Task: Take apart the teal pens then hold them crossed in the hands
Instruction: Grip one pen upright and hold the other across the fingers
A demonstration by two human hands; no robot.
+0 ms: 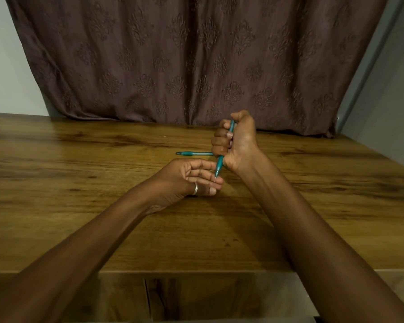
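Observation:
My right hand (234,141) is fisted around a teal pen (219,164) held nearly upright, its tip pointing down. My left hand (191,178), palm up with a ring on one finger, has its fingertips at that pen's tip; the fingers are loosely curled and I cannot tell whether they pinch the tip. A second teal pen (193,153) lies flat on the wooden table (79,183), pointing left, with its right end hidden behind my right hand.
A brown patterned curtain (196,61) hangs behind the table's far edge. The table's front edge (196,272) runs below my forearms. Pale walls stand at left and right.

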